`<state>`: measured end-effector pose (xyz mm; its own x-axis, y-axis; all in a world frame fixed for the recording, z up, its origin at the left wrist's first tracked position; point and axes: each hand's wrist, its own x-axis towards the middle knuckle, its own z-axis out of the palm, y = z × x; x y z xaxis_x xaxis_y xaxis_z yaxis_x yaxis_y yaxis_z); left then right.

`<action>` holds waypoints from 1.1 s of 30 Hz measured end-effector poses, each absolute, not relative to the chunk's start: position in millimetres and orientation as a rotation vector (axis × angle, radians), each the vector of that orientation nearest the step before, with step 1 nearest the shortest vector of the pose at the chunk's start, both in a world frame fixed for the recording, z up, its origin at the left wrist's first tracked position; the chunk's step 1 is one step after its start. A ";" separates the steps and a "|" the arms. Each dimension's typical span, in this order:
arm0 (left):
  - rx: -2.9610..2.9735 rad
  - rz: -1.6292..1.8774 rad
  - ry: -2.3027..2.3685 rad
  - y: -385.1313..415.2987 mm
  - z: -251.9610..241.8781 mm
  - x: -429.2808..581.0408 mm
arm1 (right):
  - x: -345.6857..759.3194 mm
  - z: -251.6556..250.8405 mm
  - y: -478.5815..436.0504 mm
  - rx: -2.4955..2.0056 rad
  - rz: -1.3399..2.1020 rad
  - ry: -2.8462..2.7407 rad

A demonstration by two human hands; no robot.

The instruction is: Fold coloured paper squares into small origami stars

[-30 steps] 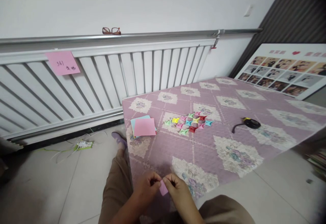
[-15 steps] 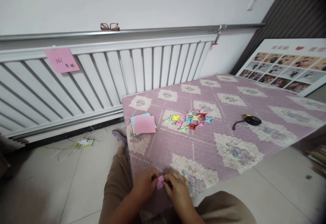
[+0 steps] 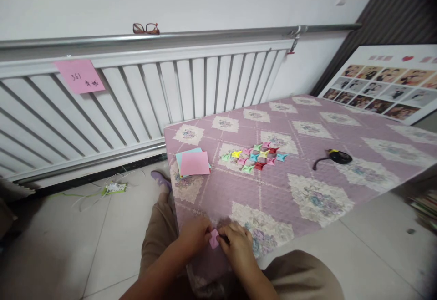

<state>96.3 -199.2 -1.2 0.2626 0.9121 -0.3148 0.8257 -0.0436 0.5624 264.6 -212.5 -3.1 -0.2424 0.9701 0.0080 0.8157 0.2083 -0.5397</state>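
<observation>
Between my hands, over the near edge of the table, is a small folded piece of pink paper [image 3: 214, 239]. My left hand [image 3: 197, 235] pinches its left side. On its right side, the thumb and fingers of my right hand [image 3: 238, 244] are closed. Farther off on the cloth lie several small folded paper shapes [image 3: 254, 158] in green, yellow, pink, blue and red. To their left rests a stack of square paper sheets [image 3: 195, 163], pink on top with light blue beneath.
A patterned purple tablecloth [image 3: 221, 190] covers the table. On its right side lies a black object with a strap [image 3: 340, 157]. Behind stands a white radiator [image 3: 191, 86] with a pink note [image 3: 80, 76]; glasses [image 3: 146, 28] rest on the pipe. A photo board [image 3: 385, 83] leans at the right.
The small pink paper has turned slightly in my fingers, so it looks more like a diamond. My left forearm has swung a little outward. The whole view has shifted slightly.
</observation>
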 end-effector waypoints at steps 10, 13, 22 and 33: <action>1.937 0.125 1.526 -193.4 3.9 93.0 | 264.0 -1.6 -206.3 -1.670 0.653 -2.161; 1.949 0.120 1.518 -192.4 4.8 93.3 | 263.7 -2.5 -206.3 -1.671 0.648 -2.162; 2.012 0.113 1.517 -192.5 -4.7 94.2 | 263.0 -8.8 -206.4 -1.665 0.602 -2.169; 2.142 0.102 1.475 -196.9 -7.3 93.0 | 264.7 -15.5 -208.4 -1.524 0.507 -2.255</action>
<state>93.0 -196.9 -7.3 0.4001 0.8869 -0.2308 0.8466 -0.2612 0.4638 264.7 -208.4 -15.5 -0.3463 0.9325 0.1023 0.7990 0.3503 -0.4887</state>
